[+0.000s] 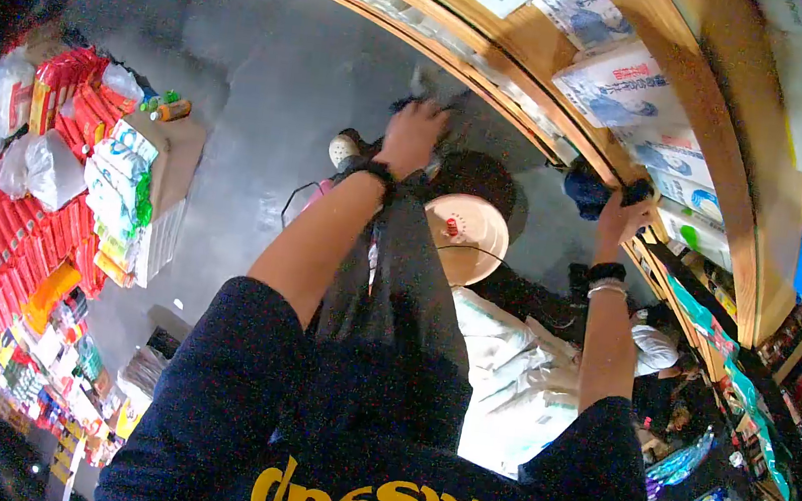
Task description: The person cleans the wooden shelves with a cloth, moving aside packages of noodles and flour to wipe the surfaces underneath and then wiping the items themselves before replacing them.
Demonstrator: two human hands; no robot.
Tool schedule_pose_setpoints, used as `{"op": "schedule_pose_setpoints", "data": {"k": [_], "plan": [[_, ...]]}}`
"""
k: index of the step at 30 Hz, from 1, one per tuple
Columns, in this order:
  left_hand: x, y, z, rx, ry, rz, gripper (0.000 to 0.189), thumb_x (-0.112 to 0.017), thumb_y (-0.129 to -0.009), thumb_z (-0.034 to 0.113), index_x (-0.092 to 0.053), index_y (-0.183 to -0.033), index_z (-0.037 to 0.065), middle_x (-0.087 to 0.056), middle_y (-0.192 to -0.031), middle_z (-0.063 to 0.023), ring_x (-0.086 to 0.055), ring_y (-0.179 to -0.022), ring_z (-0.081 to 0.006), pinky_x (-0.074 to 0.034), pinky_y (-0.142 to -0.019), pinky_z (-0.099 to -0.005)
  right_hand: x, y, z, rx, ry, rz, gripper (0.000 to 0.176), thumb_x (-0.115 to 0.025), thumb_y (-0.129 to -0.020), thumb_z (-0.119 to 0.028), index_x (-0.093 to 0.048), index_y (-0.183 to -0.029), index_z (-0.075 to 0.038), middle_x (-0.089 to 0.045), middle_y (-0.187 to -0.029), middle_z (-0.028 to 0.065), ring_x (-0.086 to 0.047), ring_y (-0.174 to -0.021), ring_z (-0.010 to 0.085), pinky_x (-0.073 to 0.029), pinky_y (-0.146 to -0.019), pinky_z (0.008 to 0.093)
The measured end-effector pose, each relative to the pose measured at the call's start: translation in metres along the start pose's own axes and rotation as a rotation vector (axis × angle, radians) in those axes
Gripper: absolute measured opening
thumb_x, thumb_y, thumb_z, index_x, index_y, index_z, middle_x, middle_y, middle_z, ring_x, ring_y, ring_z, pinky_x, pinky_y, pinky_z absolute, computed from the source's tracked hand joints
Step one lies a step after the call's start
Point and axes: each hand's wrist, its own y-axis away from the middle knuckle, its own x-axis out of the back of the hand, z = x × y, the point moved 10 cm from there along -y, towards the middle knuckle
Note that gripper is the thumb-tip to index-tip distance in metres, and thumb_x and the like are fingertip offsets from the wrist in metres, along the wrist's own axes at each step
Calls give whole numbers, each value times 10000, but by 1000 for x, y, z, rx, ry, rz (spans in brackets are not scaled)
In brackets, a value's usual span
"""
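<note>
Two bare hands of the person are seen in the head view, and I take the round cream tub [481, 222] with a red mark as the landmark. The left hand [415, 137] is above the tub and a little to its left, reaching low over the grey floor [249, 102]. Its fingers are bent downward near something dark, but the picture is blurred there, so I cannot tell whether it holds this thing. The right hand [625, 216] is to the right of the tub and slightly higher, with its fingers closed on a dark blue cloth [584, 191]. This cloth is just beside the edge of the wooden shelf [526, 46], which curves above and to the right of the tub. On the shelf, white printed packages [621, 87] are standing, up and right from the tub. Directly below the tub, and to the right, lie white sacks [511, 374]. Well apart, to its left, red packets [27, 235] are piled, beside a cardboard carton [181, 148].
</note>
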Motion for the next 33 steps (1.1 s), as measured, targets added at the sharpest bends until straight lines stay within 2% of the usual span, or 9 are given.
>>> {"op": "schedule_pose_setpoints", "data": {"k": [3, 5, 6, 12, 13, 18, 23, 28, 33], "plan": [[-72, 73, -92, 194, 139, -311, 368, -557, -667, 105, -536, -1034, 86, -543, -959, -150, -521, -926, -350, -458, -745, -421, -6, 38, -17, 108, -67, 66, 635, -631, -705, -239, -362, -1231, -8, -464, -1072, 217, -494, -912, 379, -445, -755, 426], [-87, 133, -145, 368, 164, -567, 341, -535, -700, 131, -524, -1036, 70, -566, -965, -194, -559, -875, -349, -452, -717, -452, -36, 67, -29, 102, -327, -178, 584, -629, -689, -181, -407, -1199, -3, -534, -1011, 193, -531, -900, 335, -434, -785, 395], [-69, 154, -164, 331, 238, -310, 344, -549, -698, 148, -511, -1031, 69, -585, -910, -193, -560, -851, -364, -451, -698, -459, -37, 88, -51, 163, -470, -214, 570, -622, -682, -165, -418, -1191, -9, -548, -1001, 182, -541, -891, 321, -428, -797, 380], [-68, 280, -272, 440, -71, -709, 436, -568, -631, 134, -472, -1048, 52, -557, -941, -214, -543, -851, -386, -448, -746, -445, -21, 144, -176, 421, -556, -114, 496, -614, -661, -123, -462, -1118, -5, -557, -934, 164, -547, -839, 316, -435, -769, 363], [-30, 277, -260, 567, -119, -747, 431, -572, -638, 129, -469, -1049, 49, -547, -963, -219, -538, -885, -390, -450, -775, -428, -10, 133, -198, 413, -608, -107, 485, -614, -662, -125, -467, -1109, -7, -553, -934, 164, -545, -835, 319, -437, -759, 370], [-39, 279, -272, 537, -122, -796, 462, -597, -638, 145, -469, -1078, 83, -539, -965, -231, -534, -912, -384, -452, -782, -421, 43, 70, -284, 479, -611, 235, 562, -646, -653, -161, -444, -1157, -17, -513, -1072, 199, -488, -994, 351, -407, -849, 406], [-53, 187, -188, 325, 103, -573, 479, -613, -624, 150, -482, -1076, 61, -541, -982, -211, -534, -916, -362, -449, -768, -437, -39, 31, -320, 379, -191, -285, 630, -619, -666, -353, -425, -1191, -64, -368, -1242, 242, -537, -937, 393, -476, -753, 429], [-60, 96, -86, 120, 284, -375, 500, -587, -632, 123, -471, -1114, 60, -533, -998, -205, -520, -918, -369, -452, -767, -437, -33, 62, -313, 573, -215, -104, 548, -608, -682, -268, -457, -1190, -126, -325, -1284, 217, -565, -885, 371, -499, -681, 443], [-66, 60, -33, 58, 287, -365, 500, -541, -654, 113, -463, -1146, 56, -523, -1015, -208, -519, -913, -378, -450, -775, -438, -26, 85, -282, 589, -202, -209, 565, -613, -660, -221, -468, -1201, -141, -359, -1298, 134, -536, -973, 317, -475, -775, 402]]}}
